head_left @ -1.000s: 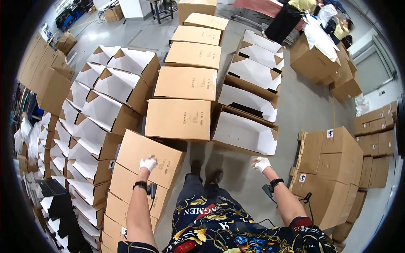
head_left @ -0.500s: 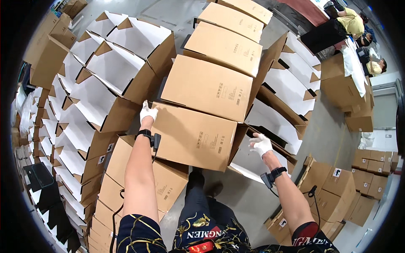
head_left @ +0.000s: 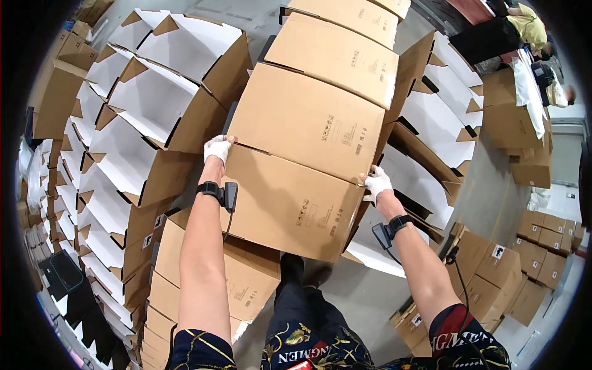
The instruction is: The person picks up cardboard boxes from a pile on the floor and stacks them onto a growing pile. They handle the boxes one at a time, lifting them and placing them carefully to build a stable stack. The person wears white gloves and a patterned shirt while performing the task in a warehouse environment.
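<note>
A closed cardboard carton is set between and nearer the body than the two hands, its far corners touched at each side. At its far left corner the left hand, gloved in white, is held half curled, fingertips bent over the edge; at the far right corner the right hand is likewise half curled, thumb and fingers drawn close together. Whether either grip is firmly closed cannot be told, since the undersides of the fingers are hidden. Opposite corners are probably chosen so that the load is shared evenly and kept square. The closed cartons beyond the hands are butted edge to edge, perhaps to save floor and keep one line. Counted: hands, two; black wrist straps, one per wrist; cartons in the central line, five visible, the carton at the hands included, the farthest cut off. To the right of the right hand, white-lined open cartons, at least four. Left of the left hand, open-topped boxes are packed in rows, well over ten, exact count lost to overlap.
</note>
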`<state>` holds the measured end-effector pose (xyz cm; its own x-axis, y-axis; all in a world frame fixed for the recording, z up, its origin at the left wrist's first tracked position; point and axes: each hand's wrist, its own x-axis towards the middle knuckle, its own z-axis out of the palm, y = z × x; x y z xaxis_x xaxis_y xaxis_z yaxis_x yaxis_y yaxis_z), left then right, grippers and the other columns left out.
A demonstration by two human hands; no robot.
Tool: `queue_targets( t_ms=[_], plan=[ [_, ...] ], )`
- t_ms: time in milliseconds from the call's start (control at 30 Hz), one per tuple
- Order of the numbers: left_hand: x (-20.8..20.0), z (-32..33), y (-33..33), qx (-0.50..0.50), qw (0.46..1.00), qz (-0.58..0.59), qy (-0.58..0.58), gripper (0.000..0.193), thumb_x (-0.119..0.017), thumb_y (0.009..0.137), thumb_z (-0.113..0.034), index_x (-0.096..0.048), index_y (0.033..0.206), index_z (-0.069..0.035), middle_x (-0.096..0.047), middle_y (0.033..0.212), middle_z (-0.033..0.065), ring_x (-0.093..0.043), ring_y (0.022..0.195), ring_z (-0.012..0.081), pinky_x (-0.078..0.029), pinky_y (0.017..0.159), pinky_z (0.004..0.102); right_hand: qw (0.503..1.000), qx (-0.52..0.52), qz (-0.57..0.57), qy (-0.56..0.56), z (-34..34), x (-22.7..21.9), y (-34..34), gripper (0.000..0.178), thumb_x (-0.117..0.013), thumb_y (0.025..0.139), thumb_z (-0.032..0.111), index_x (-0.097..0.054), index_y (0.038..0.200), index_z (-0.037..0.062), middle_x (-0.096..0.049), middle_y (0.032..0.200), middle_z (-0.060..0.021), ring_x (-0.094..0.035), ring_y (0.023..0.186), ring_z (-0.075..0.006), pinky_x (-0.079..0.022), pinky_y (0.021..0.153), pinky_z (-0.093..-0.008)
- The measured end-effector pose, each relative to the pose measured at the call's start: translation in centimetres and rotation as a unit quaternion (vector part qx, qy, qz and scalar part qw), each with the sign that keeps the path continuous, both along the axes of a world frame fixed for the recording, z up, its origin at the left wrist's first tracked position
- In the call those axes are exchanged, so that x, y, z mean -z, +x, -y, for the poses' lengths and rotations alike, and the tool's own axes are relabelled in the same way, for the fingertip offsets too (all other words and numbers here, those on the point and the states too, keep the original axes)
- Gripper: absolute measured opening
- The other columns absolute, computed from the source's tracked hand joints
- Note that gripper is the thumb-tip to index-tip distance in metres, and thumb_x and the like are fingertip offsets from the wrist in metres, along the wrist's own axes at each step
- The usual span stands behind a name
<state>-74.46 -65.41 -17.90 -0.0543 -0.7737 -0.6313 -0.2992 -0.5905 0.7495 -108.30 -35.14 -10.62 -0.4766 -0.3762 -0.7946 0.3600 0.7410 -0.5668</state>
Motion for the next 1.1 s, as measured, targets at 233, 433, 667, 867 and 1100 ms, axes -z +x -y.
queue_targets(
  t_ms=[233, 433, 667, 867, 1100],
  plan=[
    [0.3, 0.5, -0.6, 0.075, 0.990, -0.098, 0.068, 0.020, -0.062, 0.090, -0.019, -0.064, 0.106, -0.007, -0.064, 0.088, 0.0014, -0.061, 0.078, 0.0137, -0.052, 0.068, 0.0310, 0.993, -0.054, 0.009, -0.107, -2.9, 2.3, 1.4, 0.094, -0.074, 0.071, 0.001, -0.021, 0.147, 0.0164, -0.050, 0.128, -0.0093, -0.048, 0.116, -0.0246, -0.041, 0.098, -0.0395],
    [-1.9, 0.5, -2.1, 0.044, 0.995, -0.071, 0.051, 0.013, -0.067, 0.084, -0.008, -0.064, 0.094, 0.000, -0.065, 0.082, 0.0065, -0.064, 0.067, 0.0170, -0.054, 0.055, 0.0329, 0.988, -0.057, 0.023, -0.138, -3.7, 3.4, 0.4, 0.100, -0.080, 0.063, 0.002, -0.025, 0.144, 0.0145, -0.051, 0.128, -0.0097, -0.049, 0.116, -0.0255, -0.043, 0.094, -0.0412],
    [-9.0, -4.2, -5.9, 0.064, 0.996, -0.022, -0.061, 0.011, -0.067, 0.080, 0.001, -0.066, 0.090, 0.004, -0.066, 0.078, 0.0070, -0.062, 0.061, 0.0160, -0.049, 0.054, 0.0296, 0.995, -0.027, 0.096, -0.015, -6.3, 2.5, -2.2, 0.095, -0.077, 0.064, -0.002, -0.028, 0.141, 0.0207, -0.050, 0.128, -0.0117, -0.048, 0.117, -0.0342, -0.044, 0.080, -0.0647],
    [-17.4, -6.4, -10.2, 0.139, 0.972, 0.068, -0.175, 0.017, -0.069, 0.077, -0.002, -0.066, 0.091, 0.007, -0.067, 0.078, 0.0067, -0.058, 0.067, 0.0133, -0.048, 0.063, 0.0281, 0.987, -0.074, 0.027, -0.138, -9.7, 4.7, -2.2, 0.083, -0.070, 0.068, -0.009, -0.032, 0.139, 0.0128, -0.057, 0.118, -0.0138, -0.056, 0.107, -0.0293, -0.054, 0.075, -0.0476],
    [-24.0, -7.4, -9.4, 0.201, 0.900, 0.205, -0.327, 0.021, -0.067, 0.077, -0.007, -0.068, 0.094, 0.006, -0.067, 0.079, 0.0064, -0.057, 0.068, 0.0122, -0.047, 0.064, 0.0267, 0.981, 0.002, 0.131, -0.145, -8.8, 2.1, 1.8, 0.086, -0.078, 0.061, -0.005, -0.038, 0.136, 0.0100, -0.057, 0.121, -0.0099, -0.058, 0.104, -0.0249, -0.052, 0.079, -0.0403]
  ],
)
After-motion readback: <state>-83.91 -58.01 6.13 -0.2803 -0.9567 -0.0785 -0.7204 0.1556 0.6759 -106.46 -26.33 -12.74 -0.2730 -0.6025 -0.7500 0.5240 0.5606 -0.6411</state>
